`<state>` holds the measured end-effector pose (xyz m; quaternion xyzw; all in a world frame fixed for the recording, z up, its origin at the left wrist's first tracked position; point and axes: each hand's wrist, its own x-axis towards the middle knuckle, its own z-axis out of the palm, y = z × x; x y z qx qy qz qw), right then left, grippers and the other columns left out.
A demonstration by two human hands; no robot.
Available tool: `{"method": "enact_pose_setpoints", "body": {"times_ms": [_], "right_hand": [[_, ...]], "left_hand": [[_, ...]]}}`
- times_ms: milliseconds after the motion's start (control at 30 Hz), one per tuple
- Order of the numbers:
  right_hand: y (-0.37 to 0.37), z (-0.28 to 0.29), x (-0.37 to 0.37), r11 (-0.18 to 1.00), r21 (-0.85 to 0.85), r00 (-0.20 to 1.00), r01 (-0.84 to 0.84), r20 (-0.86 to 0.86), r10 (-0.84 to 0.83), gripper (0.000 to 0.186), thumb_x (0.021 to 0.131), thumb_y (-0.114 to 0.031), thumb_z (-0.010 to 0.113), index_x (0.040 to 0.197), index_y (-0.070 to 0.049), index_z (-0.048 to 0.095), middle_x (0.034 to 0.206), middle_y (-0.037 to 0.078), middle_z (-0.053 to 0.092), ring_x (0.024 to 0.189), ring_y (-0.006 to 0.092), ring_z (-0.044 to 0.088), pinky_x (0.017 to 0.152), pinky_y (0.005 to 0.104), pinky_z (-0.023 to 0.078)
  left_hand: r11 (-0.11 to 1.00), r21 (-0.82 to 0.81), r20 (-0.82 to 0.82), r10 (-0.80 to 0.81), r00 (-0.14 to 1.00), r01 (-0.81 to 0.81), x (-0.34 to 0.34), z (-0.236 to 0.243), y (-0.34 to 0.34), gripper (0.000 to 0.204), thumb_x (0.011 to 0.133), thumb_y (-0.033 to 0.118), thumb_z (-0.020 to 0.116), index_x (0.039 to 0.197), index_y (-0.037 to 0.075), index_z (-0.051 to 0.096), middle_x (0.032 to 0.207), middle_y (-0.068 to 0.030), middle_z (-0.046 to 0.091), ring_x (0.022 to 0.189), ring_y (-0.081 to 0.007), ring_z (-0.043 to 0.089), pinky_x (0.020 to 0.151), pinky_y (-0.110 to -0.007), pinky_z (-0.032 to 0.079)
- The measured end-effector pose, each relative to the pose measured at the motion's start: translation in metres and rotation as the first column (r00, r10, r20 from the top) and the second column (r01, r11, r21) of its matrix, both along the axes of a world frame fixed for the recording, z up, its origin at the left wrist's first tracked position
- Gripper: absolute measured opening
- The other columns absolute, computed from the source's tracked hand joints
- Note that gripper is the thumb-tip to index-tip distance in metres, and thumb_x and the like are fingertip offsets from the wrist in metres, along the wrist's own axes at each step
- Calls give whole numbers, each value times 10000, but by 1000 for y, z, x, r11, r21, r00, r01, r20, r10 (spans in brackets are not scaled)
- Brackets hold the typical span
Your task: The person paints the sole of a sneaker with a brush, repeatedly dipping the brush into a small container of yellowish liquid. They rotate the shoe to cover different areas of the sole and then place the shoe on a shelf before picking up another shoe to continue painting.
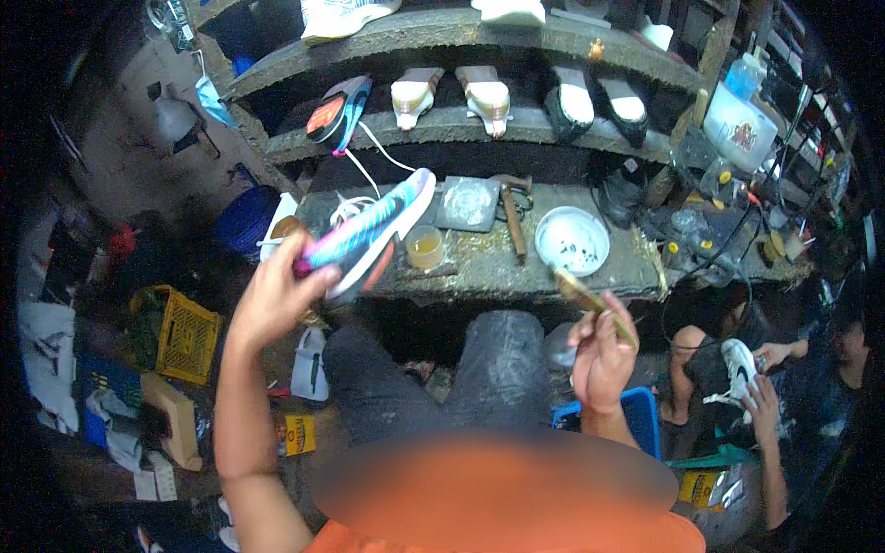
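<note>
My left hand (293, 286) grips the heel end of a blue, pink and white sneaker (378, 221), held tilted above the bench's front left. My right hand (601, 355) is closed round a slim wooden-handled brush (618, 327), its tip just below a round white bowl (572, 230) with dark specks in it. A small cup of amber liquid (426, 240) sits between sneaker and bowl. Behind it lie a grey slab (466, 203) and a hammer (513, 226) on the worn bench (631, 272).
Shelves (627, 134) above hold shoes and soles. Cables and a white container (737, 129) stand right. At lower right a co-worker's hands (763, 405) hold a white shoe (742, 373). A yellow crate (184, 336) sits at left, a blue bin (650, 405) by my right arm.
</note>
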<state>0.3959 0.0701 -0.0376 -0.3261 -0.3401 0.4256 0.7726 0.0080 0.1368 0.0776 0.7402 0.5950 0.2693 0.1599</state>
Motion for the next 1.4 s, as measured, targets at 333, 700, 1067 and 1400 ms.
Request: {"method": "enact_pose_setpoints", "body": {"times_ms": [333, 700, 1067, 1400], "right_hand": [[10, 16, -105, 896, 283, 908, -342, -146, 392, 847, 931, -58, 678, 1592, -74, 148, 1617, 141, 266, 1440, 309, 377, 1104, 464, 431], [-53, -15, -183, 798, 78, 800, -598, 117, 589, 1070, 819, 111, 711, 1614, -121, 32, 1666, 147, 115, 1512, 344, 222, 1173, 497, 339], [51, -3, -103, 932, -51, 875, -358, 332, 354, 409, 1043, -260, 562, 1296, 61, 587, 942, 107, 689, 776, 161, 660, 739, 308, 581], [153, 20, -122, 956, -43, 692, -289, 682, 239, 232, 945, -74, 690, 1153, 26, 679, 968, 93, 726, 853, 131, 695, 772, 281, 585]], "left_hand": [[956, 286, 350, -34, 936, -72, 35, -159, -219, 394, 782, 173, 861, 1005, 19, 575, 1294, -296, 604, 1170, -363, 628, 979, -417, 490], [995, 96, 561, -23, 827, -38, 35, -141, -189, 1232, 627, 404, 947, 1537, -11, 227, 1537, -214, 360, 1425, -337, 381, 1185, -448, 291], [998, 49, 756, -55, 652, 27, 10, -168, -140, 987, 600, 317, 946, 1407, 4, 472, 1363, -132, 546, 1251, -230, 534, 1064, -362, 422], [997, 35, 976, -18, 215, -72, -25, -223, -165, 1102, 733, 503, 847, 1532, 11, 271, 1487, -208, 441, 1362, -339, 479, 1081, -468, 453]]}}
